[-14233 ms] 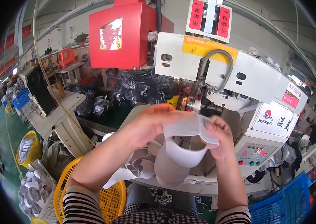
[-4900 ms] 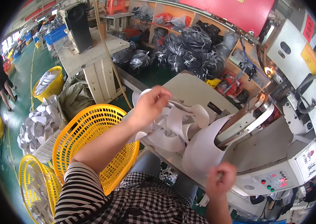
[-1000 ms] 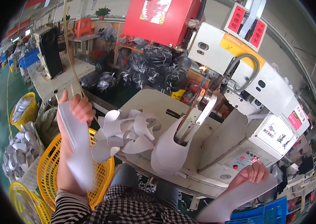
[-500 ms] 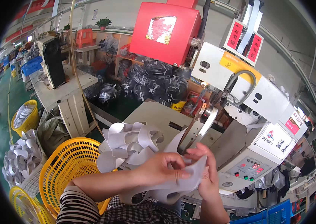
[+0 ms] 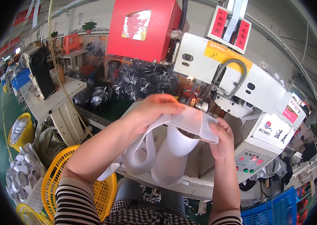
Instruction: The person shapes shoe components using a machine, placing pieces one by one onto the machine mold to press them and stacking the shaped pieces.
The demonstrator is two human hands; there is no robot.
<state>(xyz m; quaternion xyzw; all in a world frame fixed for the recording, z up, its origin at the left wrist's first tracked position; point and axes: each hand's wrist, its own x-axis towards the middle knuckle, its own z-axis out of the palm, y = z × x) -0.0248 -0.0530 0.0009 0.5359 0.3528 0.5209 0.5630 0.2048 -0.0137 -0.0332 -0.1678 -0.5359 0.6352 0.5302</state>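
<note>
Machine table (image 5: pixel 218 165) largely behind white strap (image 5: pixel 173 150)

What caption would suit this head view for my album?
Both hands, left hand and right hand, hold a white strap before a white sewing machine, a yellow basket below.

A yellow basket (image 5: pixel 102 191) sits beside black bags (image 5: pixel 143 80) (bundled).

Two red signs (image 5: pixel 230 30) with dark characters hang side by side above the white machine (image 5: pixel 255 86), whose top carries a yellow label (image 5: pixel 222 54). A worn pale label (image 5: pixel 136 24) sits on the red housing (image 5: pixel 143 30). At the machine's right end are a white panel (image 5: pixel 277 131) with a red-and-blue emblem, a small red-and-white label (image 5: pixel 292 110), and below them a grey control panel (image 5: pixel 251 162) with a small red display.
</note>
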